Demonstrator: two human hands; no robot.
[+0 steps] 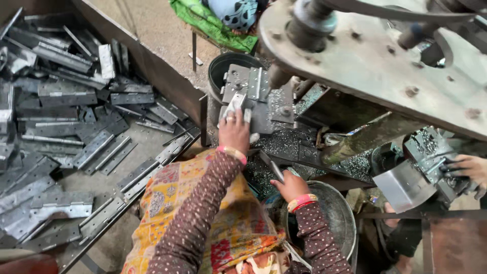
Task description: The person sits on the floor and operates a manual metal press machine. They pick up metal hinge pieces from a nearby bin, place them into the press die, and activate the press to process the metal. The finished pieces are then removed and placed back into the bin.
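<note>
Right hand (290, 185) sits low, closed on a thin rod (272, 167); left hand (234, 133), farther up, pinches a hinge (234, 104) standing lengthwise away, against the jig (261, 99).

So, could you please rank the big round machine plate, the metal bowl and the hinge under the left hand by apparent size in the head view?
1. Round machine plate, though nearest the camera.
2. Metal bowl.
3. Hinge under the left hand.

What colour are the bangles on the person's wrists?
Pink and gold: the left bangle and the right bangle, seen in the head view.
</note>
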